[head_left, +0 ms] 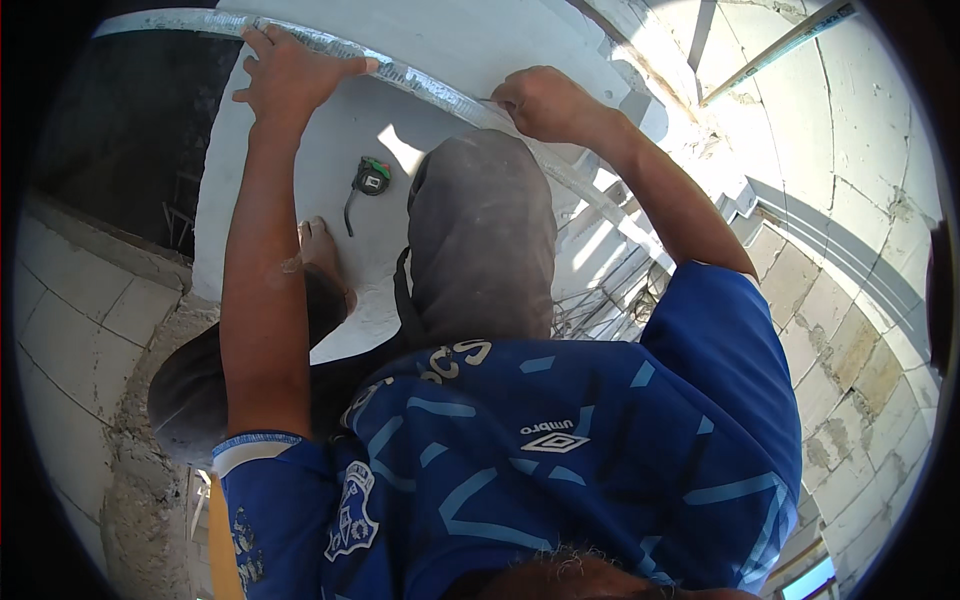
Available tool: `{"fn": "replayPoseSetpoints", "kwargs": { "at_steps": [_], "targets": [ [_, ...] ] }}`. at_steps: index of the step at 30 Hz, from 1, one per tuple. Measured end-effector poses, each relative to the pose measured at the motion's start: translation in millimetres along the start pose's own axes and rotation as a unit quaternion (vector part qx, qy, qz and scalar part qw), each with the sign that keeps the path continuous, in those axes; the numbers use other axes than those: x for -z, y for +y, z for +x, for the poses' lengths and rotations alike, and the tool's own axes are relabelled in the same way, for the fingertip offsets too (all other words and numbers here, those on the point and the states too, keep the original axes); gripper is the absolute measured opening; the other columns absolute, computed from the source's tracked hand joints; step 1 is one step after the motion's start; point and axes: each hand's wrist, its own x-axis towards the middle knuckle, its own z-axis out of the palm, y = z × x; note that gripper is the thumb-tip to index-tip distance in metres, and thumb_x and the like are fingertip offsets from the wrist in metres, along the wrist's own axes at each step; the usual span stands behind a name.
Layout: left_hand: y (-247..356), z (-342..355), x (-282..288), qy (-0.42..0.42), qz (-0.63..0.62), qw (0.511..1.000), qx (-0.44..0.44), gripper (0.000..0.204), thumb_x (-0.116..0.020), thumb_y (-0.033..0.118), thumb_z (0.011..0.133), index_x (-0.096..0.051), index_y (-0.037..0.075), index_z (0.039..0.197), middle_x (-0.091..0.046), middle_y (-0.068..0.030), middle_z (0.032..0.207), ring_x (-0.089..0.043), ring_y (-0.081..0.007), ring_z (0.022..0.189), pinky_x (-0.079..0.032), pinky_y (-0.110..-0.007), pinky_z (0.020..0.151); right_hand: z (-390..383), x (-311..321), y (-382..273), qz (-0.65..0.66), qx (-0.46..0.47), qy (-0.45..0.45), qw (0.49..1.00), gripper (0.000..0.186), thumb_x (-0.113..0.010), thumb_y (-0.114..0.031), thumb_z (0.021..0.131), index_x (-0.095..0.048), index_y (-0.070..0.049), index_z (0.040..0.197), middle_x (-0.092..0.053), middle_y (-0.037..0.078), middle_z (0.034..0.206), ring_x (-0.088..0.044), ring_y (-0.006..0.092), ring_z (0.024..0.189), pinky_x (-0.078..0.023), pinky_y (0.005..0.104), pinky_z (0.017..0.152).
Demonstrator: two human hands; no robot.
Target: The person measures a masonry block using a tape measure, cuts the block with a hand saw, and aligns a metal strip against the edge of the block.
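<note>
A long, shiny metal profile lies across a pale slab in front of me and appears curved in the fisheye picture. My left hand rests against it, fingers spread over the metal and thumb stretched out to the right along it. Farther right, my right hand is closed in a pinch at the profile's near edge. A thin dark tip pokes out of its fingers, too small to name. Between my left forearm and my raised knee, a black and green tape measure lies on the slab, its dark strap trailing toward me.
My bent knee rises close below the profile; my bare foot stands on the slab. A dark opening borders the slab at left. Block walls stand at right, with a long pole at upper right and thin metal rods below.
</note>
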Motion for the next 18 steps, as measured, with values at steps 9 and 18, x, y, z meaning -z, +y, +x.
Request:
{"fn": "replayPoseSetpoints", "kwargs": {
  "at_steps": [9,18],
  "targets": [
    [6,9,-6,-0.028,0.037,0.999,0.004,0.145,-0.084,0.075,0.056,-0.023,-0.014,0.153,-0.014,-0.0353,0.161,-0.037,-0.0512,0.143,-0.026,-0.079,0.106,-231,-18,63,-0.046,-0.284,-0.210,0.934,0.015,-0.055,0.005,0.076,-0.070,0.003,0.081,-0.069,0.022,0.081,-0.068,0.0394,0.081,-0.054,0.0457,0.075],
    [19,-2,19,-0.060,-0.018,0.997,0.036,0.143,-0.092,0.061,0.056,-0.019,-0.016,0.153,-0.010,-0.0364,0.162,-0.025,-0.0502,0.148,-0.022,-0.076,0.111,59,60,-6,0.144,-0.070,0.237,0.958,0.019,-0.060,-0.008,0.090,-0.074,0.000,0.101,-0.072,0.021,0.099,-0.068,0.0391,0.090,-0.053,0.0451,0.082]
  ]
}}
